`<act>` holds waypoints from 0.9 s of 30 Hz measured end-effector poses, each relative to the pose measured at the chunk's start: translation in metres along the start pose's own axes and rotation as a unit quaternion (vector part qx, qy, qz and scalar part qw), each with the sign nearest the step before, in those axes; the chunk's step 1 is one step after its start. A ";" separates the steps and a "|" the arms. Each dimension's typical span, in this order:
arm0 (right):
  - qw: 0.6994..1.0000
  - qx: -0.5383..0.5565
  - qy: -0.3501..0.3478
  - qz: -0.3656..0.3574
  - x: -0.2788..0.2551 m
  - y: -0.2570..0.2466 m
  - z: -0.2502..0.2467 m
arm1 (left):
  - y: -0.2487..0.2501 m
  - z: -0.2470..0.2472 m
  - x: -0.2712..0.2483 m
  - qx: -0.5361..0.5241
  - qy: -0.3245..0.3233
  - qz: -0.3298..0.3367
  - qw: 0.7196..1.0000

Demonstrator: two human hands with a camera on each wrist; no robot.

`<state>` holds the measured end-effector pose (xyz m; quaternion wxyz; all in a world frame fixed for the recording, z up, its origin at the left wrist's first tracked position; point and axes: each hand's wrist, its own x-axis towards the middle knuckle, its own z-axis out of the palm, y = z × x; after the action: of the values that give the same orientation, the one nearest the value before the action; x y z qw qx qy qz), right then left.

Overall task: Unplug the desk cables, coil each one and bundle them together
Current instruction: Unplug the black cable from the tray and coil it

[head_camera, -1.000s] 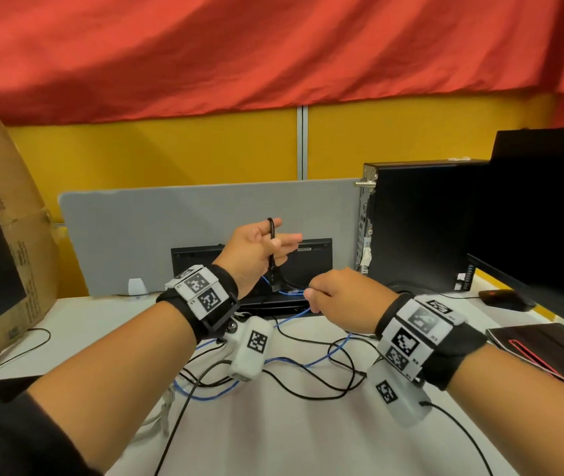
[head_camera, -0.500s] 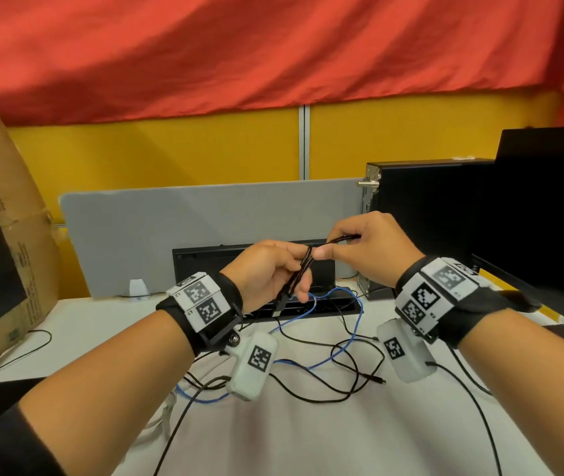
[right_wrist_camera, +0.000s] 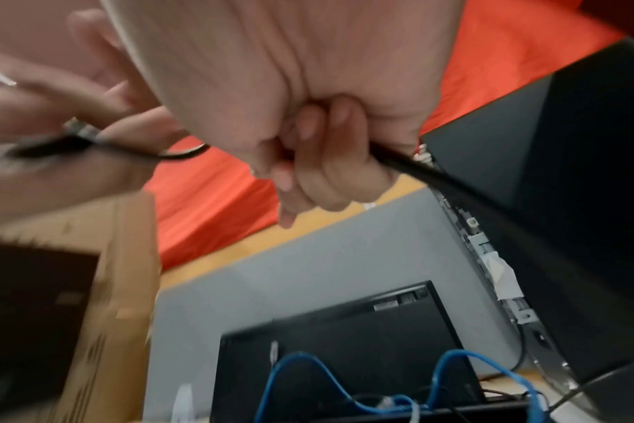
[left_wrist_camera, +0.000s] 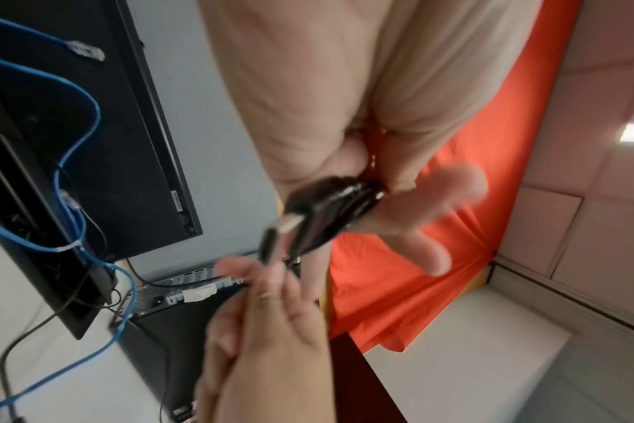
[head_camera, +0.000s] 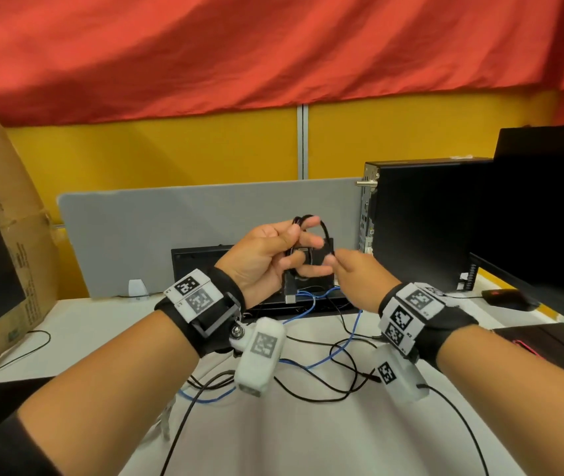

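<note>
A thin black cable [head_camera: 326,235] is wound into small loops held above the desk. My left hand [head_camera: 303,242] pinches the coil [left_wrist_camera: 330,211] between thumb and fingers, and a USB plug [left_wrist_camera: 292,223] sticks out below it. My right hand [head_camera: 334,262] is just to the right and slightly lower, its fingers curled round the same cable's free run [right_wrist_camera: 416,168]. A blue cable [head_camera: 335,352] and loose black cables [head_camera: 325,383] lie tangled on the white desk [head_camera: 308,441] below both hands.
A black PC tower [head_camera: 421,218] and a dark monitor [head_camera: 548,207] stand at the right, with a mouse [head_camera: 507,298] near them. A grey divider [head_camera: 170,228] and a black cable box [head_camera: 198,266] are behind. A cardboard box [head_camera: 6,235] is at the left.
My right hand rose from the desk with the black cable, met my left hand, then swung down to its right, laying a loop. My left hand lifted slightly.
</note>
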<state>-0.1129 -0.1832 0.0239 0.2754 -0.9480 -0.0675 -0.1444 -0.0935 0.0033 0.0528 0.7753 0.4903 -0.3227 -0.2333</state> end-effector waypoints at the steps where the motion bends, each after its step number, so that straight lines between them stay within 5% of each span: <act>1: 0.999 -0.029 -0.036 -0.002 -0.004 -0.002 0.003 | -0.001 0.000 0.001 0.000 0.016 0.009 1.000; 9: 0.981 -0.109 -0.146 -0.063 -0.026 -0.041 0.008 | -0.006 -0.002 0.011 -0.024 0.054 0.061 0.996; 18: 0.980 -0.137 -0.055 -0.130 -0.024 -0.050 -0.024 | -0.007 -0.011 0.002 0.208 0.082 -0.003 0.975; 27: 0.987 -0.090 0.072 -0.115 -0.008 -0.033 -0.043 | -0.001 0.001 -0.006 0.271 0.024 -0.075 0.959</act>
<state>-0.1373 -0.1793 0.0727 0.1749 -0.9419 -0.1433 -0.2485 -0.0984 0.0063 0.0507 0.6014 0.7098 -0.3178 -0.1829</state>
